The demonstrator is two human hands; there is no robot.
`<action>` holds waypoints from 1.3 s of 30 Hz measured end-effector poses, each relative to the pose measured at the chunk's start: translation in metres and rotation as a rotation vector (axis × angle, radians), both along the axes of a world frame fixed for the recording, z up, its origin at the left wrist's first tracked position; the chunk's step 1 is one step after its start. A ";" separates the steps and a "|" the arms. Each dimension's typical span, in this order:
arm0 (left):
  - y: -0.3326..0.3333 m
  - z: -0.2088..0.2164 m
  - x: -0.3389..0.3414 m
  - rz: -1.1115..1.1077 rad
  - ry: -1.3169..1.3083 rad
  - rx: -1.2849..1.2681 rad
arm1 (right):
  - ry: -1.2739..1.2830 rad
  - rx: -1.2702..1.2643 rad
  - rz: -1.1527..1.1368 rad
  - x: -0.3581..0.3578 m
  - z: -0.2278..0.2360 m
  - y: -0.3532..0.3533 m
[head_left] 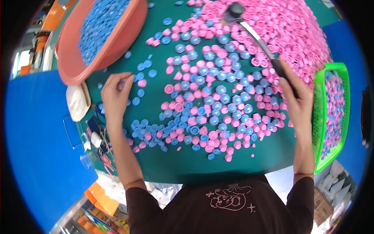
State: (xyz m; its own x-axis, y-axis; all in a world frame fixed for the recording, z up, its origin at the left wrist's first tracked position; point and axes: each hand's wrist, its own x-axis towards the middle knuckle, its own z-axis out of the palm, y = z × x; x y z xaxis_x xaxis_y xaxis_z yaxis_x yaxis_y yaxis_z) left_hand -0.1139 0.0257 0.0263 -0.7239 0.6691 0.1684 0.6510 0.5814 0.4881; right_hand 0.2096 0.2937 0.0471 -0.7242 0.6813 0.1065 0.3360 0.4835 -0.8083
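My right hand grips the black handle of a hammer with a metal shaft. Its dark head rests over the edge of a large heap of pink plastic cups. At the left of the scattered pieces, my left hand has its thumb and fingers drawn together in a pinch. Small blue caps lie by its fingertips, and what the pinch holds, if anything, I cannot make out. Between my hands, blue caps seated on pink cups stand among loose pink cups and loose blue caps.
A salmon-coloured basin of blue caps tilts at the upper left, with a white pouch below it. Tools and small items lie at the left table edge. A green basket of pink and blue pieces stands at the right.
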 end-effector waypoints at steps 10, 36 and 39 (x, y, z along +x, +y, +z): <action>-0.001 -0.022 0.021 -0.145 0.184 0.104 | 0.072 -0.145 -0.173 0.024 -0.011 -0.002; 0.026 -0.012 0.041 -0.093 -0.029 -0.115 | -0.021 0.048 -0.110 0.038 -0.006 0.015; 0.041 -0.005 0.037 -0.133 0.012 -0.190 | -0.029 0.004 -0.114 0.038 -0.003 0.017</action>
